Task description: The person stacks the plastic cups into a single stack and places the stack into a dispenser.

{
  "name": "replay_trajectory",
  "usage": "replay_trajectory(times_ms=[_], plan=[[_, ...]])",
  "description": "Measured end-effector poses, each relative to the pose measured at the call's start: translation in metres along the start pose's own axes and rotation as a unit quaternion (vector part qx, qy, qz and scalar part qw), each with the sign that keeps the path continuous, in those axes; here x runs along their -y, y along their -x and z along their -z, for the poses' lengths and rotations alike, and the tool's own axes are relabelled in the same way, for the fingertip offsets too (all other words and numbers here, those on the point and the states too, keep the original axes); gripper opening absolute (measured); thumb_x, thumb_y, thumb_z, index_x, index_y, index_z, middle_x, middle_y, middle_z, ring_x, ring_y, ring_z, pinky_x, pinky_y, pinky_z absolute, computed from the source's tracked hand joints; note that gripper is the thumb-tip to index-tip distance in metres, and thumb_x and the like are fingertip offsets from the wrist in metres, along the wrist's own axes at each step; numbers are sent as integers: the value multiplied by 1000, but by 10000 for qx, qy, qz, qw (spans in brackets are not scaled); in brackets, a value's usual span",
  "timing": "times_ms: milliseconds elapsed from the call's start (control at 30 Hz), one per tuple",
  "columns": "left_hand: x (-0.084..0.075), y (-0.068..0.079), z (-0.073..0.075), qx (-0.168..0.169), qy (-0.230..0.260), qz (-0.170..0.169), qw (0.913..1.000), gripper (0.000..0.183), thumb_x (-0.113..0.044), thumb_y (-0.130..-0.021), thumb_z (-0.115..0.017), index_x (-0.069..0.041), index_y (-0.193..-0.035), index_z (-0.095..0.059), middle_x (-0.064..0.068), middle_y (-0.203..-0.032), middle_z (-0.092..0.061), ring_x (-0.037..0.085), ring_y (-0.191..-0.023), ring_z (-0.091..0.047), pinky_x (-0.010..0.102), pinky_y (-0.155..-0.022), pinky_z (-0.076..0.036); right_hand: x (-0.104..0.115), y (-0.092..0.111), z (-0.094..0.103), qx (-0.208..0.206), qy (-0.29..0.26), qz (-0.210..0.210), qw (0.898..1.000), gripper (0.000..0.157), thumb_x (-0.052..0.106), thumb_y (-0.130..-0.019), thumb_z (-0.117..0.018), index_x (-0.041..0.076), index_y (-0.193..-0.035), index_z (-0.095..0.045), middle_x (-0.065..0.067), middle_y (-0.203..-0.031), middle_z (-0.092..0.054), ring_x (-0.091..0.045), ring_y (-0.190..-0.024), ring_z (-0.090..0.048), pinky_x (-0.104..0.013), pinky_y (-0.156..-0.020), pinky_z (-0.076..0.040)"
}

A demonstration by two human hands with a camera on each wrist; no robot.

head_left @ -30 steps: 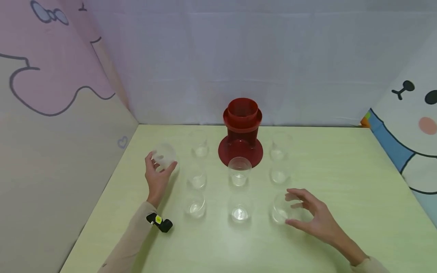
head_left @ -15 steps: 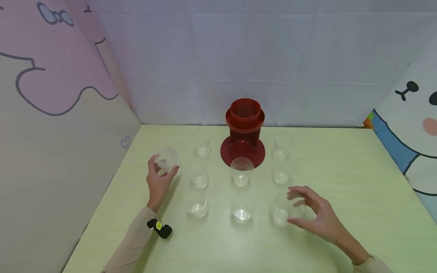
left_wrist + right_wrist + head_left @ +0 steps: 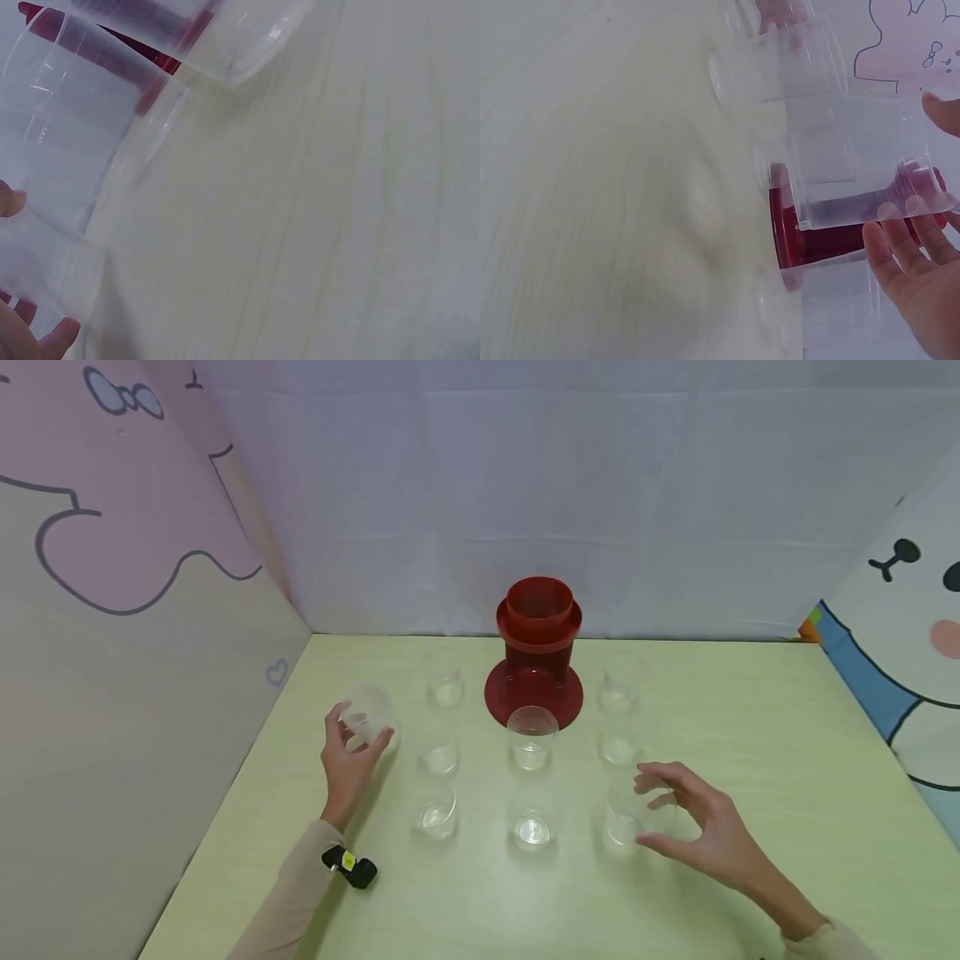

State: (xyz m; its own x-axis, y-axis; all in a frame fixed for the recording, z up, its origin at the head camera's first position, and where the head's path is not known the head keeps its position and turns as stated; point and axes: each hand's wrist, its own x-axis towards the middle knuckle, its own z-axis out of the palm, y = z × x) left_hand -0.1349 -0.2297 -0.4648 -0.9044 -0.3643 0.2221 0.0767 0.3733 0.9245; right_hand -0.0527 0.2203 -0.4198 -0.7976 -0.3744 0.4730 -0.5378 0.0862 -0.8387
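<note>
In the head view my left hand (image 3: 348,768) grips a clear plastic cup (image 3: 367,714) at the left of the table, thumb on one side and fingers on the other. The left wrist view shows that cup (image 3: 52,266) at the lower left, between the fingertips. At the front right my right hand (image 3: 705,835) curls around another clear cup (image 3: 624,822). In the right wrist view this cup (image 3: 840,161) lies between the thumb above and the fingers (image 3: 896,251) below, overlapping the red piece behind.
Between the hands stand several clear cups, including a middle one (image 3: 532,743) and a front one (image 3: 532,827). At the back, a red cup-shaped stack (image 3: 538,631) rises from a round red base (image 3: 566,693). A white sheet (image 3: 600,485) hangs behind the table.
The head view has shifted slightly. My left hand has come a little nearer with its cup, and my right hand has moved slightly away from me around its cup.
</note>
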Motion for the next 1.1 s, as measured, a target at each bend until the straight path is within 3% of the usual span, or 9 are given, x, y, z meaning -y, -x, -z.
replay_trajectory(times_ms=[100, 367, 467, 633, 767, 933, 1100], plan=[[11, -2, 0, -27, 10, -6, 10000, 76, -21, -76, -81, -20, -139, -37, 9, -121, -55, 19, -108, -53, 32, -82, -54, 1, -2, 0, 31, -135, 93, 9999, 80, -26, -56, -76, -12, -129, -45, -16, -111, -58, -22, -104, -54, -21, -79, -52], [14, -1, 1, -56, -99, -145, 9998, 75, -24, -77, -80, -22, -138, -38, 8, -120, -55, 20, -107, -53, 22, -77, -54, 8, -12, 1, 156, -126, 200, 9996, 80, -25, -58, -76, -12, -130, -44, -15, -112, -58, -23, -103, -54, -21, -79, -51], [16, -1, 2, -20, -95, -113, 9999, 75, -24, -77, -80, -23, -139, -38, 9, -121, -55, 20, -107, -53, 25, -78, -55, 10, -15, 1, 193, -102, 218, 9995, 80, -24, -58, -76, -12, -130, -44, -16, -112, -58, -23, -102, -54, -21, -78, -51], [16, 0, 2, 58, -98, -39, 9999, 76, -24, -78, -79, -23, -140, -37, 11, -125, -54, 23, -110, -52, 40, -83, -54, 13, -21, 0, 229, -108, 233, 9994, 80, -24, -58, -76, -11, -130, -44, -16, -111, -58, -23, -101, -54, -22, -78, -50], [3, 5, 4, 133, -60, -76, 9999, 75, -17, -79, -78, -15, -141, -35, 19, -126, -52, 29, -111, -51, 48, -85, -51, 17, -26, -1, 251, -119, 257, 9993, 79, -24, -58, -76, -11, -130, -45, -15, -111, -58, -23, -101, -54, -22, -78, -50], [-20, 13, 7, 182, -108, -123, 9997, 73, -10, -81, -76, -7, -141, -34, 23, -126, -50, 33, -112, -50, 50, -86, -51, 20, -34, -1, 339, -175, 376, 9986, 79, -25, -58, -75, -11, -130, -45, -16, -113, -58, -24, -102, -55, -22, -78, -51], [-24, 15, 8, 169, -128, -124, 9997, 73, -10, -81, -75, -6, -141, -34, 22, -125, -50, 32, -112, -50, 49, -86, -51, 21, -45, 1, 378, -222, 452, 9980, 79, -26, -58, -75, -12, -130, -44, -17, -113, -58, -25, -102, -55, -24, -78, -52]])
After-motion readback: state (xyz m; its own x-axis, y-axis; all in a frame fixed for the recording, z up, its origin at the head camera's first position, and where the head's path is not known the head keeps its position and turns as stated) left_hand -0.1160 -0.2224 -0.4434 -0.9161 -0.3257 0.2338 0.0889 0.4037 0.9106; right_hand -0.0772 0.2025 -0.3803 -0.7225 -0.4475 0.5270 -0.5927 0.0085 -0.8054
